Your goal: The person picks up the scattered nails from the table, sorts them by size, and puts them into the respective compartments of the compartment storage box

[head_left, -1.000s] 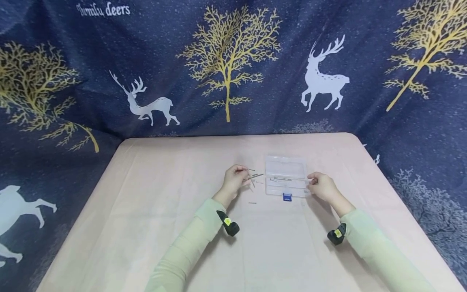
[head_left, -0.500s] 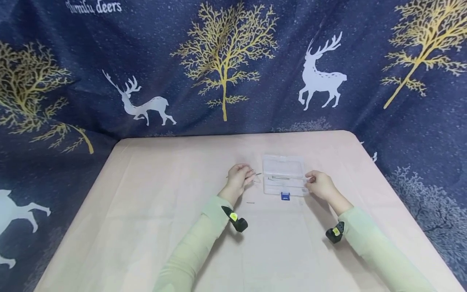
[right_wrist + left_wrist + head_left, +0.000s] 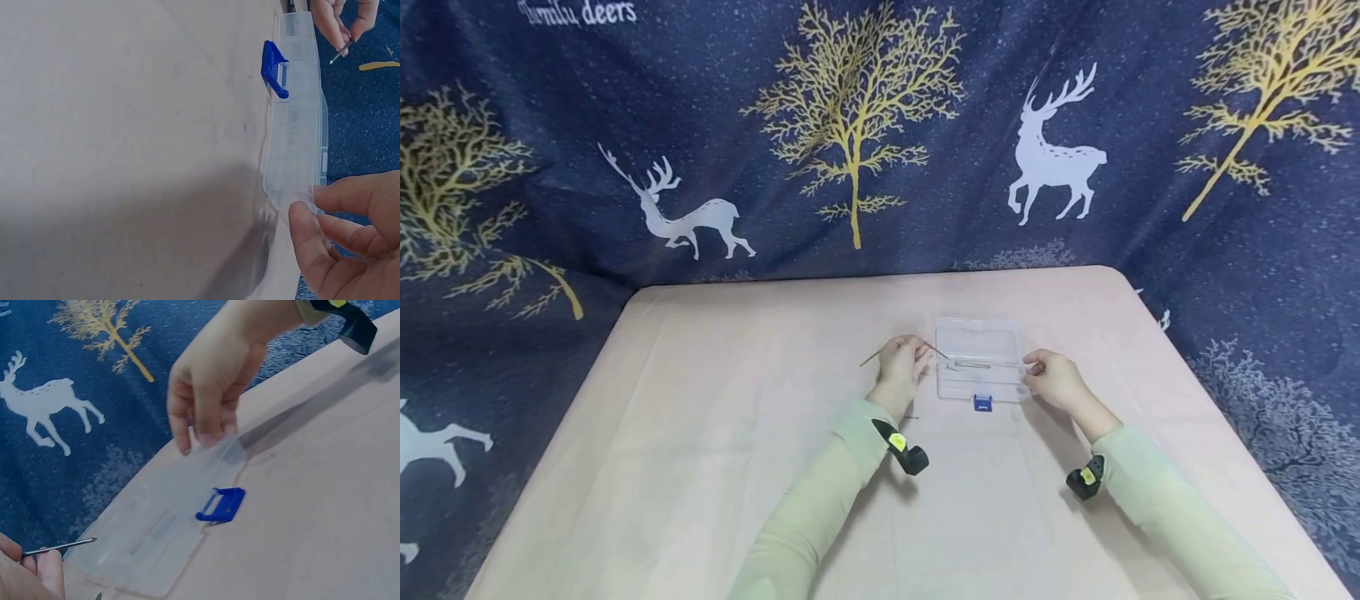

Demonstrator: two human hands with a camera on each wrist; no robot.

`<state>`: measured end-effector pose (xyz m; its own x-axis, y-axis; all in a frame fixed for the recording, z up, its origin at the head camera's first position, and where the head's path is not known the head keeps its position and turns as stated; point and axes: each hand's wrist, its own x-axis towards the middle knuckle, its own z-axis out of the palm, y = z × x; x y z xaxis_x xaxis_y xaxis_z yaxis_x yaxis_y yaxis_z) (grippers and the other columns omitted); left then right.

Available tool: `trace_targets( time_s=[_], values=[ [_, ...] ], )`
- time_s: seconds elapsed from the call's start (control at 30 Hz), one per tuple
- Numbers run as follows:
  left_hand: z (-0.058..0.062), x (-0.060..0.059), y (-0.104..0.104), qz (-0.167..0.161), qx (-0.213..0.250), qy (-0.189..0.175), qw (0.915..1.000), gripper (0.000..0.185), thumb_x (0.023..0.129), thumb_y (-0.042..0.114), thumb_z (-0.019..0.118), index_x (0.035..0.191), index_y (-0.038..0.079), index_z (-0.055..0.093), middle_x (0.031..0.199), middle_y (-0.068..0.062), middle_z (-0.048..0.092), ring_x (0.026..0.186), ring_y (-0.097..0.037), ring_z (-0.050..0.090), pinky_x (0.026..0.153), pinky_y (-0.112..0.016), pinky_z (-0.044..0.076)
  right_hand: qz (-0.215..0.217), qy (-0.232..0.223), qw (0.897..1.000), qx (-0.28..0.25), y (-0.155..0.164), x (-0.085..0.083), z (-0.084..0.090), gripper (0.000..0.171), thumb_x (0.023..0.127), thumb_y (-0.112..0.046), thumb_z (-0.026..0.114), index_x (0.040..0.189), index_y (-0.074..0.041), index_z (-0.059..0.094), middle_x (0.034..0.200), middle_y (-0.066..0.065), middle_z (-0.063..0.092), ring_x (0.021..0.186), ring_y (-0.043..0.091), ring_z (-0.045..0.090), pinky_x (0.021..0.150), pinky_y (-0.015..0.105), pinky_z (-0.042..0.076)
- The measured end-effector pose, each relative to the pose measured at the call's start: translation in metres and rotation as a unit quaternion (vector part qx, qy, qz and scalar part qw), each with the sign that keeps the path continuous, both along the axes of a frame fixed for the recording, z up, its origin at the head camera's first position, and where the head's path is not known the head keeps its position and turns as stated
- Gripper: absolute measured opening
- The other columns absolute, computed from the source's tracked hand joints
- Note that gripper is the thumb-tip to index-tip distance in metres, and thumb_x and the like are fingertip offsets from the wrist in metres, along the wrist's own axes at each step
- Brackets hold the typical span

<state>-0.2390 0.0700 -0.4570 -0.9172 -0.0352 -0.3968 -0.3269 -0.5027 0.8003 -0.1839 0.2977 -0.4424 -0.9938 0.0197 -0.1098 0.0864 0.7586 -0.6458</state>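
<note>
A clear plastic storage box [image 3: 977, 340] lies with its lid folded back on the table, a blue latch [image 3: 982, 403] on its near side. Inside its back part are several long thin metal nails [image 3: 973, 365]. At the left end, my left hand [image 3: 899, 367] pinches a nail [image 3: 65, 545] between thumb and fingers, its pointed tip over the box. My right hand [image 3: 1052, 381] holds the box's right end wall between thumb and fingers, as the right wrist view shows. One small nail [image 3: 912, 417] lies on the table below my left hand, partly hidden by the wrist.
The table [image 3: 700, 433] has a pale pink cover. Behind it hangs a dark blue cloth [image 3: 940, 242] with deer and trees. Black wrist cameras [image 3: 912, 458] sit on both sleeves.
My left hand has picked up a nail from the loose ones left of the box and moved right, bringing the tip to the box. My right hand stays at the box's right end.
</note>
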Motion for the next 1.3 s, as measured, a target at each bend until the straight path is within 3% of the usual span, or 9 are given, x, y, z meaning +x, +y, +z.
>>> trace_targets(
  time_s=[0.27, 0.47, 0.7, 1.03, 1.3],
  values=[
    [-0.002, 0.010, 0.008, -0.038, -0.053, 0.014, 0.9978, 0.021, 0.089, -0.003, 0.053, 0.110, -0.007, 0.052, 0.110, -0.020, 0.057, 0.111, -0.033, 0.060, 0.091, -0.027, 0.054, -0.003, 0.001, 1.000, -0.001, 0.002, 0.001, -0.002, 0.036, 0.085, -0.001, 0.059, 0.115, 0.016, 0.052, 0.097, 0.030, 0.062, 0.073, 0.027, 0.066, 0.065, 0.033, 0.059],
    [-0.011, 0.010, 0.007, -0.046, -0.086, 0.023, 0.9949, 0.022, 0.084, -0.009, 0.056, 0.106, -0.009, 0.054, 0.111, -0.021, 0.057, 0.109, -0.033, 0.061, 0.087, -0.025, 0.056, -0.002, 0.009, 1.000, -0.005, 0.001, 0.000, -0.001, 0.035, 0.084, 0.000, 0.060, 0.114, 0.016, 0.053, 0.094, 0.029, 0.062, 0.070, 0.025, 0.065, 0.063, 0.032, 0.058],
    [-0.015, 0.010, 0.000, -0.101, -0.134, 0.035, 0.9853, 0.026, 0.084, -0.009, 0.056, 0.111, -0.010, 0.056, 0.109, -0.020, 0.061, 0.103, -0.029, 0.064, 0.089, -0.028, 0.055, 0.001, 0.007, 1.000, -0.007, 0.001, 0.000, -0.001, 0.034, 0.084, -0.001, 0.059, 0.114, 0.016, 0.053, 0.094, 0.030, 0.062, 0.071, 0.027, 0.066, 0.063, 0.033, 0.059],
    [-0.012, 0.010, -0.013, -0.149, -0.108, 0.006, 0.9829, 0.028, 0.090, 0.000, 0.054, 0.118, -0.007, 0.059, 0.112, -0.021, 0.065, 0.089, -0.017, 0.066, 0.087, -0.029, 0.056, 0.017, 0.023, 1.000, 0.005, 0.003, 0.000, -0.001, 0.035, 0.085, -0.001, 0.058, 0.114, 0.017, 0.052, 0.096, 0.032, 0.061, 0.077, 0.034, 0.065, 0.066, 0.036, 0.059],
    [-0.007, 0.011, -0.012, -0.184, -0.080, 0.012, 0.9795, 0.032, 0.095, 0.003, 0.050, 0.124, -0.010, 0.052, 0.125, -0.027, 0.057, 0.114, -0.033, 0.060, 0.095, -0.031, 0.053, 0.019, 0.023, 1.000, 0.008, 0.006, -0.001, -0.003, 0.035, 0.086, -0.001, 0.057, 0.116, 0.016, 0.052, 0.098, 0.031, 0.061, 0.078, 0.033, 0.065, 0.068, 0.039, 0.058]
  ],
)
